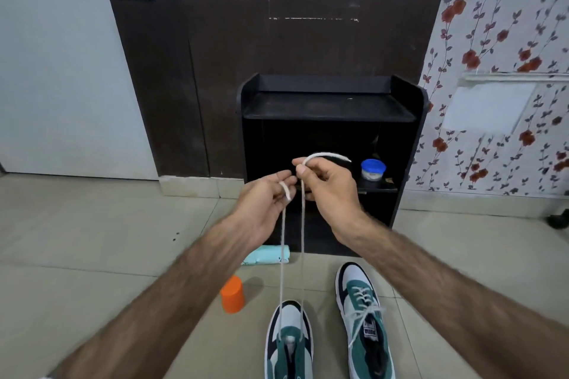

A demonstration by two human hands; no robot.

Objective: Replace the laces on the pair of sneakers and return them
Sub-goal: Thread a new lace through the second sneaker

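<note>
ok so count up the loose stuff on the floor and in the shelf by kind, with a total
sneakers: 2, one half-laced and one laced
white lace held in both hands: 1
orange cup: 1
mint green roll: 1
blue-lidded tub in the shelf: 1
total: 6

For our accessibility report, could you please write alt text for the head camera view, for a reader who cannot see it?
Two hands, the left hand and the right hand, hold up both ends of a white lace that runs down into the left sneaker on a tiled floor. The right sneaker beside it is already laced; a black shelf unit stands behind.
</note>
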